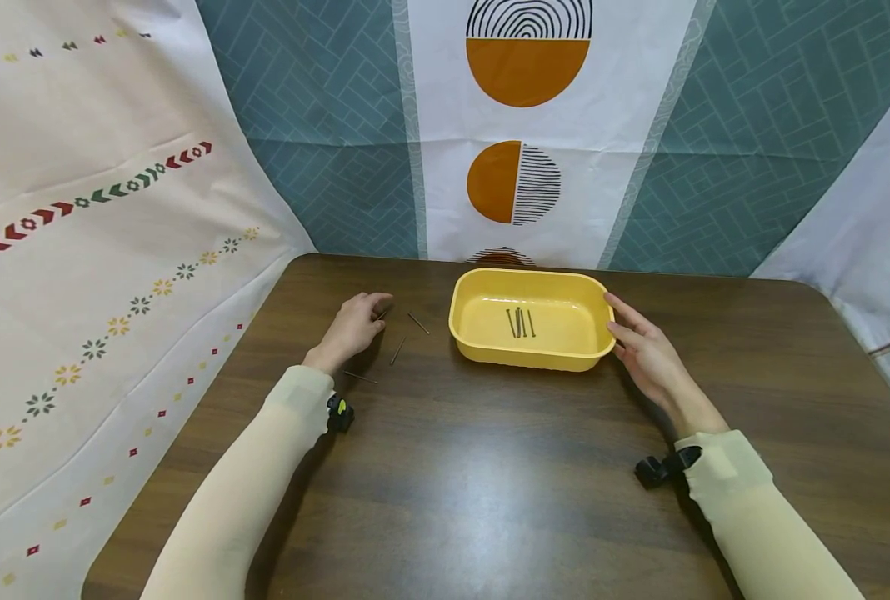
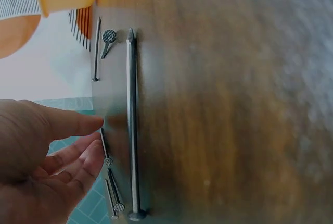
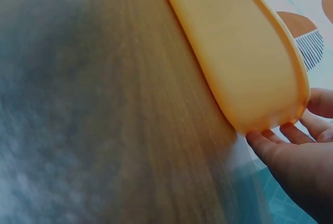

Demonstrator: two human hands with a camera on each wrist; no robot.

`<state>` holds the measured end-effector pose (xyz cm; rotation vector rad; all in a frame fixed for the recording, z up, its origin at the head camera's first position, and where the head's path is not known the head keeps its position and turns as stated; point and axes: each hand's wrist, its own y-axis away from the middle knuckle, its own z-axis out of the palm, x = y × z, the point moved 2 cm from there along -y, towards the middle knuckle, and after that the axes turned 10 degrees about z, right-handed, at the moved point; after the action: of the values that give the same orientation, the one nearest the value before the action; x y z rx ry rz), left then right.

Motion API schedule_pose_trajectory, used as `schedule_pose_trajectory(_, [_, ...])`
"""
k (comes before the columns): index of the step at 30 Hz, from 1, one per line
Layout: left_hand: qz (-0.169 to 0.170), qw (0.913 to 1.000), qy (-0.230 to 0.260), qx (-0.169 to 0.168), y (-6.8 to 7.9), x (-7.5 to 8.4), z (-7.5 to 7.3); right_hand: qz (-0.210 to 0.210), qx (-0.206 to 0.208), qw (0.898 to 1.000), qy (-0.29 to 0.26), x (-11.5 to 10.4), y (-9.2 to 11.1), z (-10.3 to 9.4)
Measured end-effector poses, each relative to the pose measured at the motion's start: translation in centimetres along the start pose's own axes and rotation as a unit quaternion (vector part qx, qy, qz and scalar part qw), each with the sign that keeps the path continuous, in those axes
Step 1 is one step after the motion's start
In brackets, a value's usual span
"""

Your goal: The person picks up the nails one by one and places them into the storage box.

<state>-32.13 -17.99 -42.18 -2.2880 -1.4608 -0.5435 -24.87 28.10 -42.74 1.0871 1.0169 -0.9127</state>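
Note:
My left hand (image 1: 351, 329) is low over the table's left side, thumb and fingertips apart around a thin nail (image 1: 382, 314). In the left wrist view that nail (image 2: 106, 148) runs down from the thumb tip past the fingers. Three more nails lie loose close by: one nail (image 1: 418, 323) toward the tray, another nail (image 1: 397, 350) below it, and a third nail (image 1: 360, 377) near the wrist. On the right, my right hand (image 1: 651, 358) touches the end of a yellow tray (image 1: 523, 358) with extended fingers. Inside the tray, several nails (image 1: 520, 323) lie side by side.
The brown wooden table (image 1: 475, 467) ends at the back against a patterned cloth (image 1: 325, 125). A white printed cloth (image 1: 115, 250) hangs along the left edge. Each wrist wears a small black camera, one being the right wrist camera (image 1: 662, 469).

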Motion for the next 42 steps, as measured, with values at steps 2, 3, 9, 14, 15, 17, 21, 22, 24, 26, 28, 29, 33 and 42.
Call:
schedule_pose_trajectory(2, [0.004,1.0,-0.005,0.003,0.0,0.0,0.0,-0.001,-0.001,1.0,0.001,-0.1,0.0,0.0])
schedule_pose_trajectory(3, [0.005,0.9999,-0.007,0.006,-0.1,0.1,0.0,-0.001,-0.001,1.0,0.001,-0.1,0.0,0.0])
schedule_pose_trajectory(9, [0.0,0.9996,-0.017,0.024,-0.1,0.5,0.2,0.005,-0.003,1.0,-0.002,0.0,-0.1,0.1])
schedule_pose_trajectory(14, [-0.01,0.9997,-0.019,0.01,0.0,0.8,0.3,0.002,-0.004,1.0,-0.002,0.2,-0.1,0.1])
schedule_pose_trajectory(15, [-0.012,0.9997,-0.018,0.007,0.0,0.9,0.3,0.0,-0.006,1.0,-0.004,0.2,-0.1,0.1])
schedule_pose_trajectory(17, [-0.02,0.9997,-0.014,0.004,0.0,1.0,0.1,-0.002,-0.009,1.0,-0.004,0.3,0.0,0.2])
schedule_pose_trajectory(21, [-0.02,0.9997,-0.01,-0.009,-0.1,1.3,-0.2,-0.002,-0.007,1.0,-0.001,0.2,0.1,0.2])
schedule_pose_trajectory(22, [-0.019,0.9997,-0.01,-0.013,-0.1,1.4,-0.2,-0.002,-0.004,1.0,0.001,0.1,0.1,0.1])
schedule_pose_trajectory(24, [-0.014,0.9996,-0.013,-0.019,-0.1,1.5,-0.3,-0.002,-0.001,1.0,0.003,0.1,0.1,0.1])
schedule_pose_trajectory(26, [-0.012,0.9997,-0.015,-0.018,-0.1,1.5,-0.3,-0.003,0.001,1.0,0.0,0.1,0.1,0.2])
schedule_pose_trajectory(28, [-0.011,0.9998,-0.013,-0.012,0.1,1.5,-0.3,-0.004,0.001,1.0,-0.001,0.1,0.0,0.2])
schedule_pose_trajectory(29, [-0.009,0.9999,-0.011,-0.008,0.1,1.6,-0.3,-0.005,0.001,1.0,-0.002,0.1,0.0,0.3])
schedule_pose_trajectory(33, [0.009,0.9999,-0.001,0.013,0.1,1.8,-0.2,-0.008,0.005,1.0,0.001,0.1,-0.1,0.3])
schedule_pose_trajectory(42, [0.038,0.9978,0.025,0.047,-0.1,3.2,-0.5,-0.008,0.008,1.0,0.016,0.0,0.1,0.4])
